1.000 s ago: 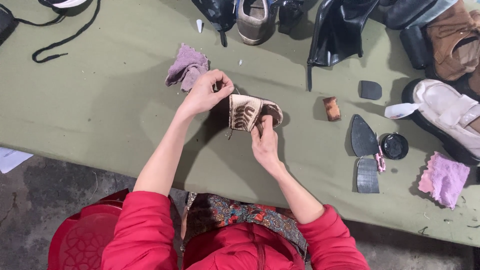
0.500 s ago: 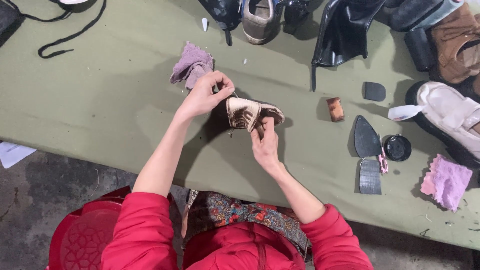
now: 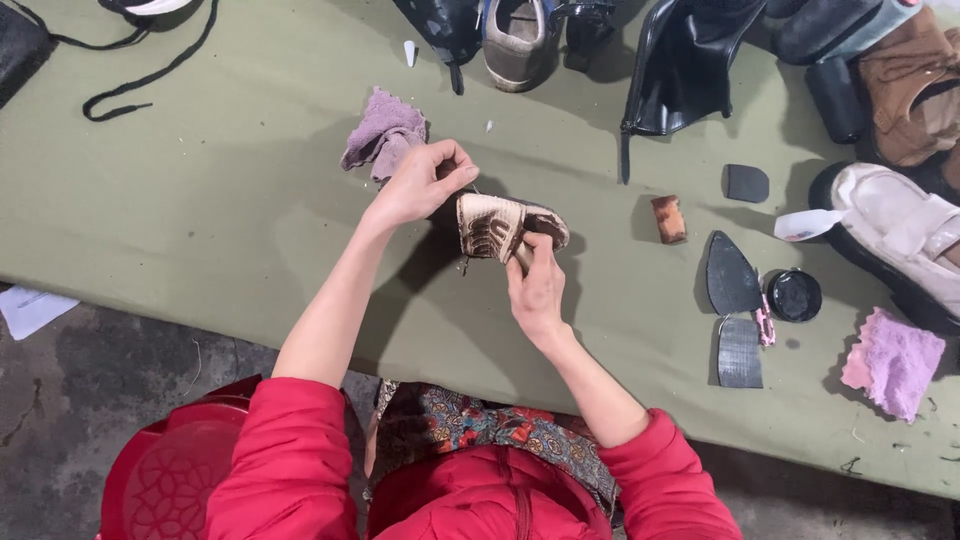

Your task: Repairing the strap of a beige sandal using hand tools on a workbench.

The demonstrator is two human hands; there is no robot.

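we hold a small shoe (image 3: 505, 225) sole-up above the green table (image 3: 200, 200), near its middle. left hand (image 3: 420, 185) is curled shut at the shoe's left end, fingertips pinched on it; we cannot tell if they also hold a thread or tool. right hand (image 3: 537, 290) grips the shoe from the near side, fingers closed around its edge. the sole shows pale with dark brown patches, so we judge the work on the sole partly done, with an uneven surface left to treat; this is a judgement only. a purple cloth (image 3: 385, 135) lies just far-left of the left hand, a brown block (image 3: 668, 218) to the right, a black tin (image 3: 796, 295) further right. versus half a second ago: shoe and both hands sit in nearly the same place, the grip unchanged; only a slight shift in view.
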